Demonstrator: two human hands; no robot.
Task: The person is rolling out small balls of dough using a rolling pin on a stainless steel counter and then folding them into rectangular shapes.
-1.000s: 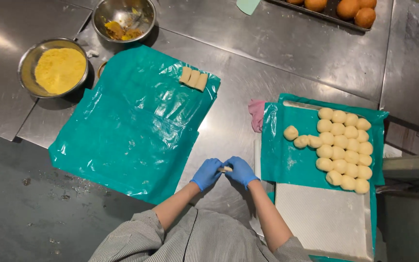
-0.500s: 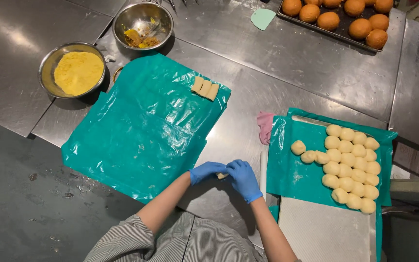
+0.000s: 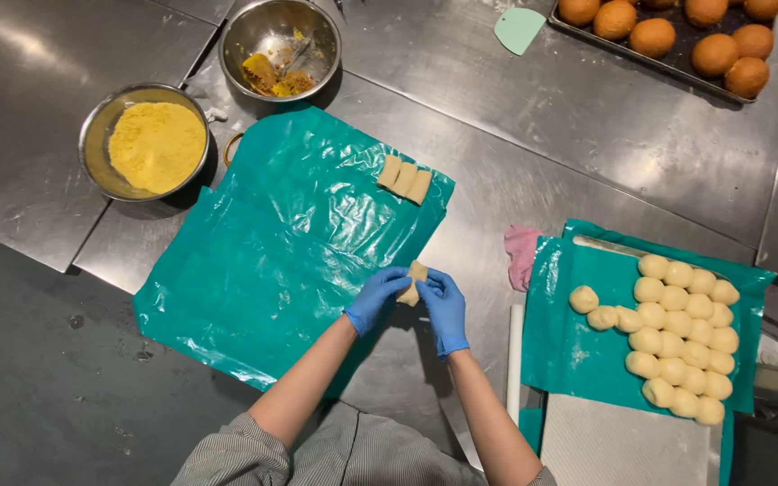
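Small pale dough piece (image 3: 415, 282), folded, upright, above teal sheet's edge

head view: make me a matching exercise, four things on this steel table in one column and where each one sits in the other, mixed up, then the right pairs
Things:
1. steel bowl of yellow powder
2. three folded pale dough strips
3. round golden-brown buns
4. small pale dough balls

Places:
A. on the dark tray at the top right
B. in rows on the teal sheet at the right
C. on the far edge of the big teal plastic sheet
D. at the left, beside that big sheet

Pairs: 1-D, 2-C, 3-A, 4-B
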